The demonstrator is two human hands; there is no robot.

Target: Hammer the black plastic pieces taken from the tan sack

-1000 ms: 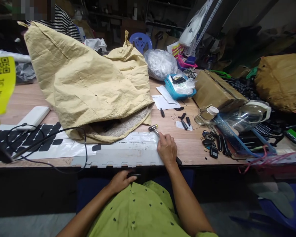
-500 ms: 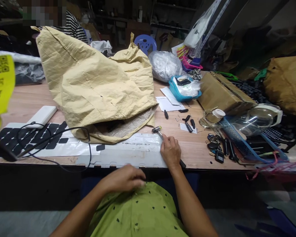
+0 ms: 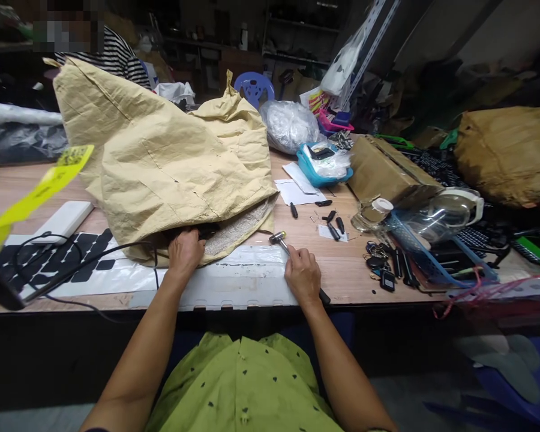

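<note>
The left hand (image 3: 186,252) has just slipped into the mouth of the crumpled tan fabric-like sack (image 3: 175,162) on the wood-grained desk (image 3: 351,273); I can't tell its grip. Both are occupied now, the right hand (image 3: 303,276) curled round a black-handled metal hammer (image 3: 279,238) just beside the sack.

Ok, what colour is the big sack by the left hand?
The big sack is pale tan, showing best in the head view.

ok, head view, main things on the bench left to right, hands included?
White oblong block, left hand at the mouth of a beige fabric sack, right hand gripping a small metal-headed hammer, cluster of black key fobs, blue perforated plastic basket.
</note>
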